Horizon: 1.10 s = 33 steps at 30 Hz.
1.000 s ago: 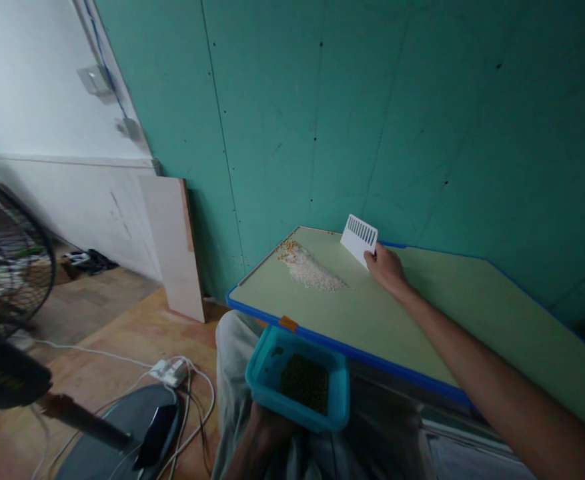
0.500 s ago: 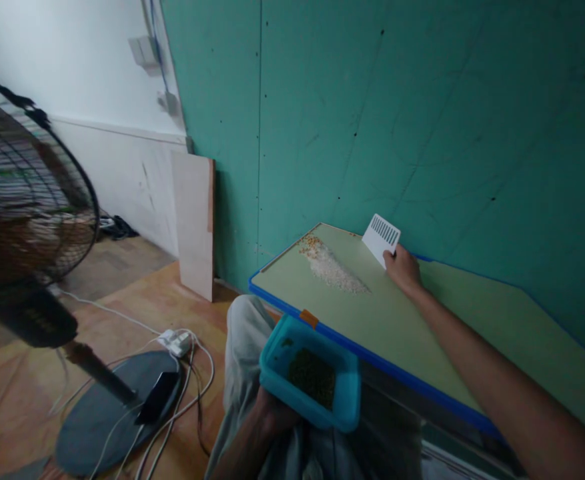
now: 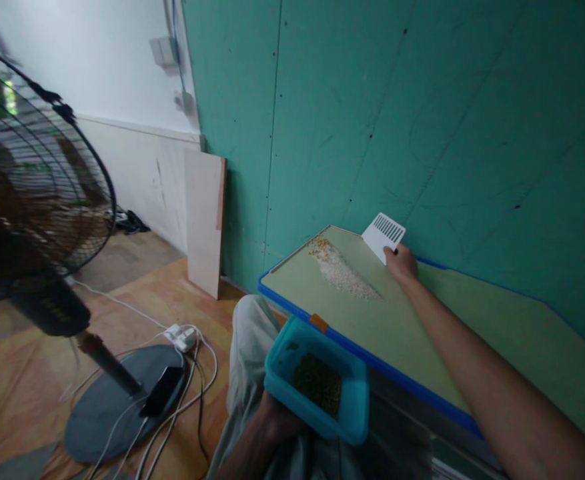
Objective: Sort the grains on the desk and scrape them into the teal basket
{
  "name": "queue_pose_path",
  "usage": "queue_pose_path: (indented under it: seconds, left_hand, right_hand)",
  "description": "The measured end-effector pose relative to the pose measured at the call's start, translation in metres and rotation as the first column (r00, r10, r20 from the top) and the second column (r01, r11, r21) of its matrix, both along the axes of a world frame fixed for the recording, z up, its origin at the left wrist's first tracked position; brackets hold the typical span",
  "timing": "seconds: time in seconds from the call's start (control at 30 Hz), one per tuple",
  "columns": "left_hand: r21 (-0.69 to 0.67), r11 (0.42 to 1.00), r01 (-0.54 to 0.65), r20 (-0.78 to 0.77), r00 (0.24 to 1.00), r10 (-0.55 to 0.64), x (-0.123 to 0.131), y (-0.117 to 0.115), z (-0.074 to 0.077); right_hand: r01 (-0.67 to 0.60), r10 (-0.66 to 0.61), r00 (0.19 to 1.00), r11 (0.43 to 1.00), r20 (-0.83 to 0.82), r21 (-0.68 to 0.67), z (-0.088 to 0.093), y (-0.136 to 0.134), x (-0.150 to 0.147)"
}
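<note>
My left hand (image 3: 279, 417) grips a blue plastic container (image 3: 285, 380) from below, at the near edge of a pale green board with a blue rim (image 3: 412, 347). Small dark green pieces (image 3: 319, 383) lie in the container. With its fingers closed on a white slotted scraper (image 3: 379, 237), my right hand (image 3: 401, 262) is at the board's far edge. White grains (image 3: 345, 275) lie in a slanting heap on the left part of the board, with orange grains (image 3: 321, 248) at the heap's far end. The scraper is right of the grains, apart from them.
A green wall (image 3: 342, 100) rises behind the board. On the left stands a fan (image 3: 47, 180) on a round base (image 3: 97, 413), with a phone (image 3: 163, 391), a white power strip (image 3: 181, 337) and loose cables around it. A pale panel (image 3: 205, 223) leans near the corner.
The whole view has shifted, so most things appear slightly farther right. The white scraper now tilts more flatly at the board's far edge. Both hands keep their holds.
</note>
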<state>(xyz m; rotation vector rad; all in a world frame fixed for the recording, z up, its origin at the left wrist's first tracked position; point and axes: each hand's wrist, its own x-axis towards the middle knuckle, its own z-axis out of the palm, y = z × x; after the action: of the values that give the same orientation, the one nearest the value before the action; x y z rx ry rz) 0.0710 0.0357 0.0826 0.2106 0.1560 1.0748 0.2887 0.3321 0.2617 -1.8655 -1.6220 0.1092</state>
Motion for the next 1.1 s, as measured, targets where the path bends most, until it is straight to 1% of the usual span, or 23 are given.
queue_pose_path:
  seconds: [0.1, 0.2, 0.27, 0.43, 0.6, 0.7, 0.8, 0.9, 1.0, 1.1]
  left_hand:
    - [-0.042, 0.999, 0.010, -0.069, 0.998, -0.013, -0.001, 0.000, -0.009]
    - [-0.038, 0.999, 0.006, -0.102, 0.995, -0.010, 0.000, 0.002, -0.017]
    - [-0.031, 0.999, 0.010, -0.115, 0.993, -0.014, 0.000, 0.004, -0.021]
    - [-0.025, 1.000, 0.013, -0.109, 0.994, -0.015, -0.003, 0.006, -0.031]
    - [-0.012, 1.000, 0.018, -0.092, 0.996, -0.019, -0.006, 0.009, -0.040]
    - [-0.017, 1.000, 0.013, -0.066, 0.998, -0.014, -0.005, 0.009, -0.040]
    - [-0.022, 0.999, 0.035, -0.037, 0.999, -0.036, -0.003, 0.008, -0.037]
    - [-0.015, 0.998, 0.062, -0.054, 0.997, -0.063, -0.003, 0.008, -0.036]
    - [-0.012, 0.998, 0.060, -0.071, 0.996, -0.061, -0.002, 0.008, -0.035]
    - [-0.027, 0.997, 0.074, -0.090, 0.993, -0.076, -0.001, 0.006, -0.031]
  right_hand:
    - [-0.050, 0.050, 0.998, 0.999, -0.024, -0.001, -0.002, 0.003, 0.001]
    - [-0.126, 0.126, 0.991, 0.992, -0.044, 0.006, -0.004, 0.007, 0.005]
    - [-0.152, 0.153, 0.987, 0.988, -0.052, 0.019, -0.005, 0.007, 0.007]
    - [-0.112, 0.116, 0.991, 0.991, -0.063, 0.067, -0.006, 0.002, 0.008]
    - [-0.085, 0.088, 0.995, 0.995, -0.050, 0.056, -0.007, 0.000, 0.007]
    - [-0.093, 0.094, 0.995, 0.995, -0.029, 0.040, -0.008, -0.001, 0.005]
    - [-0.117, 0.117, 0.993, 0.993, 0.012, 0.034, -0.009, -0.001, 0.003]
    - [-0.141, 0.139, 0.990, 0.989, 0.039, 0.046, -0.010, -0.001, -0.001]
    - [-0.148, 0.145, 0.988, 0.987, 0.048, 0.056, -0.011, 0.000, -0.006]
    - [-0.174, 0.170, 0.983, 0.983, 0.063, 0.064, -0.010, -0.001, -0.010]
